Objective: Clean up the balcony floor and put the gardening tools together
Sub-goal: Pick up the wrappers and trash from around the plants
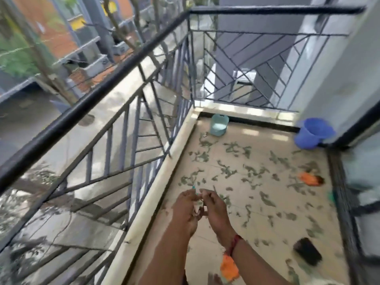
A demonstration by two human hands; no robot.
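Left hand (188,208) and right hand (216,208) meet at lower centre, grip too blurred to tell; teal bucket (219,124), blue bucket (312,133), two orange items (310,178) (229,266).

I'm looking down onto a home balcony, an upper storey by the view. A dark metal railing (98,93) wraps two sides. Through its bars I see a paved yard (26,120) well below, tree trunks (35,46) rising past, and neighbouring buildings (53,33) beyond. The floor (265,229) is pale tile with a raised kerb (164,182) under the railing, and green leaves (226,171) lie scattered across it. A teal bucket (219,124) stands in the far corner and a blue bucket (313,133) by the grey house wall (349,75) on the right. There a dark door frame (343,194) edges the floor.
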